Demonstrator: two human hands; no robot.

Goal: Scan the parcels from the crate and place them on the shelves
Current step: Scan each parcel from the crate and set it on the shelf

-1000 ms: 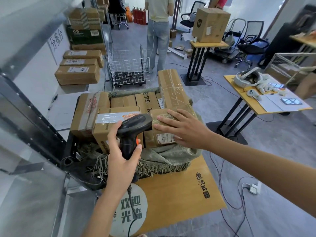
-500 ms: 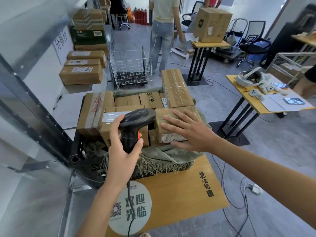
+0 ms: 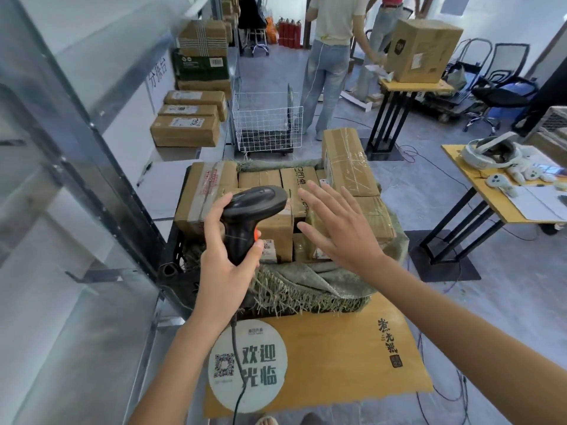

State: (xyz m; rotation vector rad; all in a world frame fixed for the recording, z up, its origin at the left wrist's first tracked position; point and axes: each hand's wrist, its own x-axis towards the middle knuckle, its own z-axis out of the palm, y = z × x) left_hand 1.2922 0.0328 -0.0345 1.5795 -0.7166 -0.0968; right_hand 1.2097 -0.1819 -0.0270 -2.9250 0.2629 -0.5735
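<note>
Your left hand grips the handle of the black barcode scanner, thumb up along its left side and fingers wrapped round the front by the orange trigger, with the scanner's head pointing right over the crate. Your right hand reaches in from the right with the forearm stretched across the wooden bench, palm down, fingers straight and spread, holding nothing above a small parcel. The parcels sit packed in the sack-lined crate just beyond the bench, beside the shelves on your left.
</note>
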